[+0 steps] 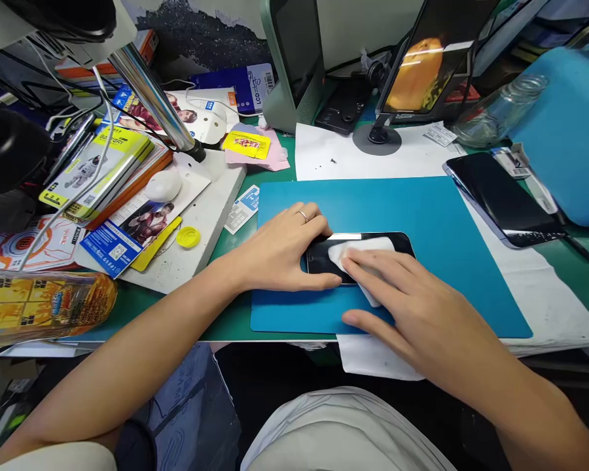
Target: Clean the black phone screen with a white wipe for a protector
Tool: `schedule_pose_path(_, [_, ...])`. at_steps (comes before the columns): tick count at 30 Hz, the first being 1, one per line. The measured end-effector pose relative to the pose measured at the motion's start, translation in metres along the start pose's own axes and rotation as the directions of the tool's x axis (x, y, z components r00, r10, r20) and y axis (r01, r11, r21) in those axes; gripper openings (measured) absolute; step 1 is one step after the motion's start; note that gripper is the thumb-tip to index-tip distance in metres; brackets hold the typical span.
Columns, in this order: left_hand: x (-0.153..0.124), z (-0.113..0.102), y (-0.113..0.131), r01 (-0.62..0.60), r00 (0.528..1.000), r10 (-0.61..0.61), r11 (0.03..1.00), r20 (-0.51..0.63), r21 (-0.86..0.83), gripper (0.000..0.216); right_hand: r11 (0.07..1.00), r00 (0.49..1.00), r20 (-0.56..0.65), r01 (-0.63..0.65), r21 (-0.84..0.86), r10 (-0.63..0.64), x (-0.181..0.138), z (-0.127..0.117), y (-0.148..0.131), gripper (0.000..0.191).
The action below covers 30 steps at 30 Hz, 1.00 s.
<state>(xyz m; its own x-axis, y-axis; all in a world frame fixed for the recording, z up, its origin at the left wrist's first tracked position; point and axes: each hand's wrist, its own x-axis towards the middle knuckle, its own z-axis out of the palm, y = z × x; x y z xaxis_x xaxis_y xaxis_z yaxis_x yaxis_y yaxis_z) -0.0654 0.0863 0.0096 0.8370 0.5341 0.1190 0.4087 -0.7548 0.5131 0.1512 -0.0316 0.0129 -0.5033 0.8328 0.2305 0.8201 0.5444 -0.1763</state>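
Note:
A black smartphone (397, 243) lies screen up and lengthwise on the blue mat (436, 216). My left hand (287, 252) grips its left end, the thumb along the near edge and the fingers bent at the far edge. With the fingertips of my right hand (407, 301), I press a folded white wipe (368, 246) on the middle of the screen. Part of the wipe hangs over the phone's near edge, and my right thumb is apart from it, above the mat. My right fingers hide some of the screen.
At right lies another phone (500, 196), with a glass jar (503, 108) and a blue case (564, 137) behind it. A tablet on a stand (417, 72) rises at the back. Boxes (98, 170) and a lamp post (152, 98) crowd the left. A clear-wrapped package (44, 307) sits at the front-left edge.

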Motion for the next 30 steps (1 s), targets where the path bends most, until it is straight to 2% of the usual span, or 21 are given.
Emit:
schedule_pose_path(3, [0.000,-0.001,0.000,0.011,1.000,-0.011,0.999,-0.002,-0.033,0.029,0.999,1.000,0.011,0.027,0.022,-0.028,0.013,0.004,0.001,0.053])
schedule_pose_path(10, [0.001,0.000,-0.003,0.011,1.000,-0.012,0.998,-0.004,-0.055,0.031,0.998,0.998,0.013,0.055,0.015,-0.055,-0.002,0.003,-0.018,0.055])
schedule_pose_path(15, [0.000,0.000,-0.002,0.019,1.000,-0.019,0.998,-0.012,-0.064,0.032,1.000,1.000,-0.003,0.019,0.014,-0.019,0.001,0.003,-0.014,0.044])
schedule_pose_path(19, [-0.001,0.001,-0.003,0.024,1.000,-0.025,0.997,-0.013,-0.073,0.033,1.000,1.000,-0.012,-0.004,-0.002,0.004,-0.005,0.001,-0.013,0.043])
schedule_pose_path(22, [0.000,0.001,-0.003,0.016,1.000,-0.017,0.998,-0.010,-0.057,0.032,0.999,0.999,-0.016,-0.052,-0.011,0.052,-0.020,0.000,-0.004,0.045])
schedule_pose_path(27, [0.001,0.000,0.000,0.045,0.999,-0.045,0.998,0.001,-0.048,0.028,0.977,0.980,-0.053,-0.197,-0.080,0.193,-0.026,0.002,0.029,0.056])
schedule_pose_path(30, [0.000,-0.001,0.001,0.060,0.998,-0.060,0.998,0.003,-0.034,0.026,0.972,0.977,-0.054,-0.210,-0.108,0.205,-0.029,0.001,0.031,0.060])
